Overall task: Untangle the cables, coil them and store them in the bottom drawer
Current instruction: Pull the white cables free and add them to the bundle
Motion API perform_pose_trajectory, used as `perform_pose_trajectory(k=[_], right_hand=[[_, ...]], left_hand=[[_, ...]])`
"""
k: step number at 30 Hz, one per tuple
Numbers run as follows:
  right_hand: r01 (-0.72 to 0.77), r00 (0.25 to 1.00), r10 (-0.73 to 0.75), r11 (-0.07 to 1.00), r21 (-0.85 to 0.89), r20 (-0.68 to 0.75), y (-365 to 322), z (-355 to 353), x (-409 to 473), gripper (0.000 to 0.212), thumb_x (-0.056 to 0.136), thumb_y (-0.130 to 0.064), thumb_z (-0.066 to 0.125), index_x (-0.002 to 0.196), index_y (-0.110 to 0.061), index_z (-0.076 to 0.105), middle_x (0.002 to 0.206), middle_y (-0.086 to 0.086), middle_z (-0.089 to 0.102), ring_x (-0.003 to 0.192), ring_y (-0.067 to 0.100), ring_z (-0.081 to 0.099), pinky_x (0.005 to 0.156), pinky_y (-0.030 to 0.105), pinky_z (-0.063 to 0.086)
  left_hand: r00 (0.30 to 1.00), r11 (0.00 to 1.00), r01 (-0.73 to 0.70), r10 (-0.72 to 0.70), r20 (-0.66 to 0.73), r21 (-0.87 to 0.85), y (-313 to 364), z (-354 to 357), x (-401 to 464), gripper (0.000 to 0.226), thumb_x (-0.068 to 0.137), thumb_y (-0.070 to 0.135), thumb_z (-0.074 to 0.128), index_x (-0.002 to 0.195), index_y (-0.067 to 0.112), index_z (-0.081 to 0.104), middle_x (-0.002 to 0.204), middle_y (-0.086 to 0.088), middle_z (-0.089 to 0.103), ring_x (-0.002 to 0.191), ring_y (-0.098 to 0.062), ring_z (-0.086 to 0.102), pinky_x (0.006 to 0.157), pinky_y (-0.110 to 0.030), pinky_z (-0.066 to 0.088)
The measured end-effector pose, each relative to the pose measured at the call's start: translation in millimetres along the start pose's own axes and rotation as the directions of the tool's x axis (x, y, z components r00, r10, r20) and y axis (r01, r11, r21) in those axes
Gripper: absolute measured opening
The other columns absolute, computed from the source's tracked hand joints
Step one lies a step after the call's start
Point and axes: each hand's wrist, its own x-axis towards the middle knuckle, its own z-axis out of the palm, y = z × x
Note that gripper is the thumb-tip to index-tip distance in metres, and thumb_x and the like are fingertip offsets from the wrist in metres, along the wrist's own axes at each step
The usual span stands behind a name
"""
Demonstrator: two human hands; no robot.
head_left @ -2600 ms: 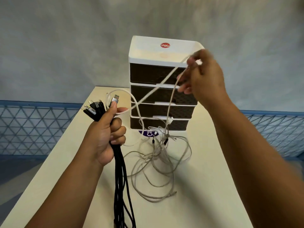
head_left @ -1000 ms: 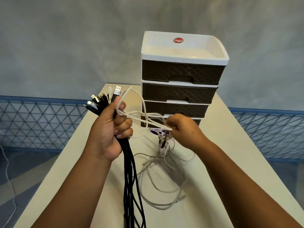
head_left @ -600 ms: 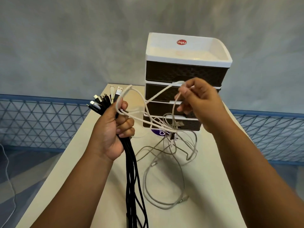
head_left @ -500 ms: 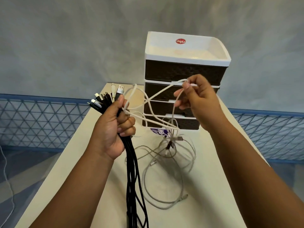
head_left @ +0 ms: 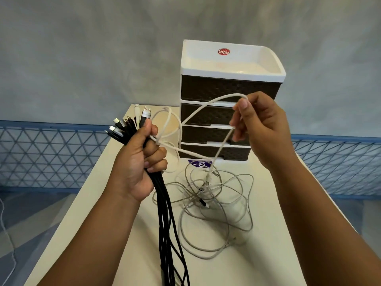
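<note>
My left hand (head_left: 137,162) grips a bundle of black cables (head_left: 168,221) by their plug ends, which fan out above the fist; the cords hang down past the table's front. A white cable (head_left: 208,104) runs from that fist up in an arc to my right hand (head_left: 260,129), which pinches it in front of the drawer unit (head_left: 228,89). From there it drops into a tangle of grey-white cables (head_left: 216,203) lying on the table. The bottom drawer (head_left: 231,152) is closed.
The cream table (head_left: 268,244) is narrow, with the drawer unit at its far end against a grey wall. A purple sticker (head_left: 199,163) lies in front of the unit. Blue lattice railing (head_left: 51,157) runs on both sides. A thin white cord (head_left: 8,234) trails on the floor at left.
My right hand dropped to the tangle, took a white strand and lifted it up in front of the drawers. My left hand kept its grip on the black bundle.
</note>
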Motion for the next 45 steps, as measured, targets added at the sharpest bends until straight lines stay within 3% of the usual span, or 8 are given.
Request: perform_pose_trajectory(k=[6,12,18,23,29,34,41,45], right_hand=[[-0.125,0.992,0.122,0.978,-0.17,-0.028,-12.6,-12.9,-35.9,0.021,0.101,-0.027,0.05,0.093,-0.013,0.063,0.061,0.002,0.057,0.05,0.007,0.049,0.047,0.017,0.04],[-0.346,0.879,0.455,0.813,-0.468,0.141,-21.6,-10.8,-78.2,0.021,0.09,-0.044,0.061,0.09,-0.024,0.065,0.081,-0.006,0.071,0.077,0.006,0.065,0.071,0.026,0.052],[-0.347,0.903,0.424,0.817,-0.46,0.071,-45.0,-0.1,-104.2,0.032,0.092,-0.039,0.062,0.12,-0.036,0.049,0.095,-0.014,0.066,0.089,0.003,0.065,0.073,0.015,0.049],[-0.403,0.912,0.407,0.874,-0.271,-0.047,-58.1,-8.5,-130.9,0.022,0.102,-0.034,0.045,0.097,-0.024,0.064,0.064,-0.004,0.057,0.06,0.01,0.064,0.07,0.035,0.055],[-0.593,0.79,0.613,0.753,-0.286,-0.023,-48.3,-47.5,-194.5,0.029,0.105,-0.023,0.039,0.091,-0.015,0.063,0.062,0.002,0.053,0.054,0.014,0.058,0.075,0.046,0.056],[-0.708,0.671,0.74,0.661,-0.247,0.058,-26.8,-63.6,-254.0,0.026,0.104,-0.015,0.039,0.091,-0.006,0.059,0.06,0.001,0.042,0.051,0.016,0.042,0.059,0.036,0.043],[-0.628,0.599,0.726,0.688,-0.364,0.339,-17.6,-47.0,-304.1,0.019,0.1,-0.025,0.053,0.094,-0.012,0.066,0.079,0.006,0.068,0.074,0.017,0.059,0.072,0.033,0.047],[-0.313,0.476,0.711,0.687,-0.655,0.518,-29.6,-38.3,-308.5,0.013,0.095,-0.031,0.061,0.096,-0.02,0.068,0.089,-0.004,0.066,0.078,0.005,0.055,0.068,0.019,0.042]], left_hand=[[0.999,0.995,0.012,-0.016,0.036,0.1,4.4,-5.9,-7.0,0.024,0.09,0.037,0.053,0.072,0.023,0.06,0.038,0.01,0.022,0.033,-0.001,0.019,0.031,-0.013,0.017],[0.978,0.967,0.098,-0.138,0.159,0.235,-4.3,-1.3,-27.5,0.023,0.087,0.036,0.057,0.071,0.02,0.063,0.039,0.01,0.021,0.033,-0.002,0.017,0.035,-0.013,0.014],[0.949,0.922,0.118,-0.214,0.231,0.369,-12.1,13.0,-58.6,0.022,0.085,0.037,0.06,0.078,0.016,0.062,0.043,0.008,0.019,0.034,-0.003,0.016,0.039,-0.016,0.011],[0.946,0.911,0.098,-0.21,0.246,0.401,-13.8,28.0,-94.0,0.03,0.084,0.042,0.057,0.078,0.017,0.073,0.043,0.008,0.018,0.035,-0.004,0.015,0.04,-0.016,0.011],[0.977,0.895,0.024,-0.115,0.179,0.445,-19.2,44.0,-131.0,0.033,0.093,0.042,0.052,0.103,0.019,0.074,0.045,0.009,0.02,0.038,-0.004,0.015,0.039,-0.018,0.012],[0.989,0.885,-0.061,-0.01,0.151,0.461,-20.5,52.7,-152.7,0.032,0.097,0.042,0.05,0.108,0.02,0.07,0.045,0.01,0.021,0.039,-0.004,0.015,0.036,-0.017,0.017],[0.979,0.896,-0.137,0.057,0.196,0.423,-13.5,71.6,-182.6,0.031,0.1,0.042,0.046,0.102,0.02,0.068,0.043,0.01,0.022,0.038,-0.003,0.017,0.035,-0.017,0.018],[0.977,0.898,-0.15,0.071,0.2,0.413,-15.7,80.6,-196.5,0.032,0.101,0.042,0.046,0.099,0.019,0.068,0.044,0.009,0.023,0.038,-0.003,0.017,0.036,-0.018,0.019]])
